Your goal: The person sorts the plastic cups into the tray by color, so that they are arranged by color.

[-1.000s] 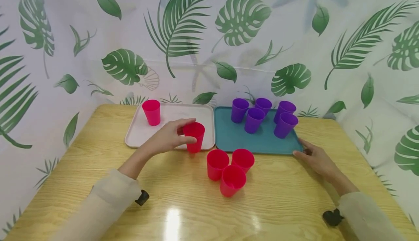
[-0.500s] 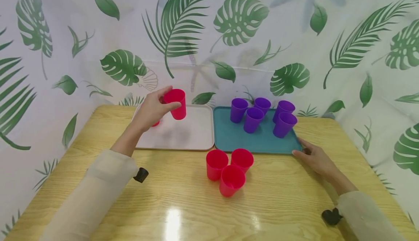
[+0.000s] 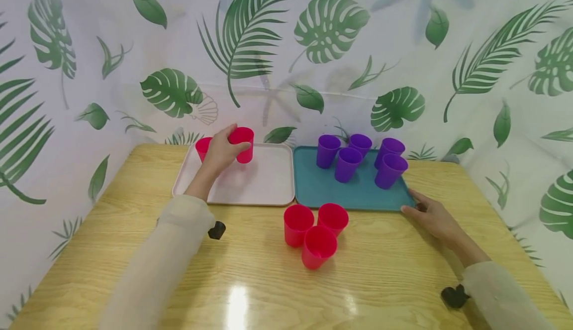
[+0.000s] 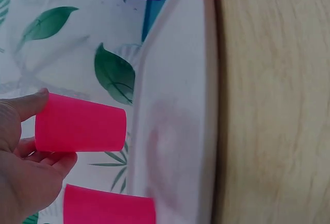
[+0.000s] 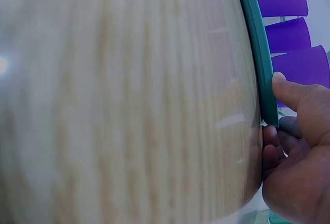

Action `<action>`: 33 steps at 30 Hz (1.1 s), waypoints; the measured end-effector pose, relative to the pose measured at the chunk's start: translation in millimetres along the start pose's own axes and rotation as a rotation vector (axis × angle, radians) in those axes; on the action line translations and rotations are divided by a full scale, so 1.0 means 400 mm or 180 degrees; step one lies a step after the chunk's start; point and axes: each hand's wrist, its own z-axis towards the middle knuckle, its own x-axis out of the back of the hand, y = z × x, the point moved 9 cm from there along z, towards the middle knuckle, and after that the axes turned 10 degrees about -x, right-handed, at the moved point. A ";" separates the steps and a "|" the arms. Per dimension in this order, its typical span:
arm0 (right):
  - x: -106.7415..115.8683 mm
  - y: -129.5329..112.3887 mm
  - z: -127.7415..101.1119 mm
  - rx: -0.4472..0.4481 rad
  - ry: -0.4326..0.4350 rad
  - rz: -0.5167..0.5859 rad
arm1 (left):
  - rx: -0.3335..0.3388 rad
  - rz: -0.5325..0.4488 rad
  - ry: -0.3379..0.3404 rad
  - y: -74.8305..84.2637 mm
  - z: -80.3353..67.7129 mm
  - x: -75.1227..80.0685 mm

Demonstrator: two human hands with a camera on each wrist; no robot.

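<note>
My left hand (image 3: 219,152) grips a red plastic cup (image 3: 246,147) near its rim, thumb on one side and fingers on the other. The cup is upright, close over the back of the white tray (image 3: 268,188). Beside it on that tray stands another red cup (image 3: 203,147), partly hidden by the hand. My right hand (image 3: 435,220) pinches the front right corner of the teal tray (image 3: 358,199). In the right wrist view its thumb (image 5: 281,82) presses on the rim while the other fingers curl at the tray's edge.
Several purple cups (image 3: 348,166) stand upright on the teal tray, which adjoins the white one. Three red cups (image 3: 319,250) cluster on the wooden table (image 3: 215,280) in front of the trays. A leaf-patterned cloth (image 3: 331,91) rises behind the table.
My left hand has lifted the red cup from the white tray's front edge and carried it back and left, over the tray's back. The right hand stays at the teal tray's corner.
</note>
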 end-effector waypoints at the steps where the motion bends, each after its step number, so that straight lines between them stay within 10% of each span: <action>1: 0.000 0.001 0.001 -0.0004 0.0001 0.0005 | 0.0029 0.0029 -0.0002 -0.008 0.002 -0.004; 21: 0.003 0.006 0.003 0.0004 0.0018 -0.0055 | 0.0353 0.0133 0.0011 -0.066 0.022 -0.056; 33: 0.004 0.008 0.002 0.0014 0.0042 -0.0063 | 0.0201 0.0248 0.0188 -0.075 0.022 -0.065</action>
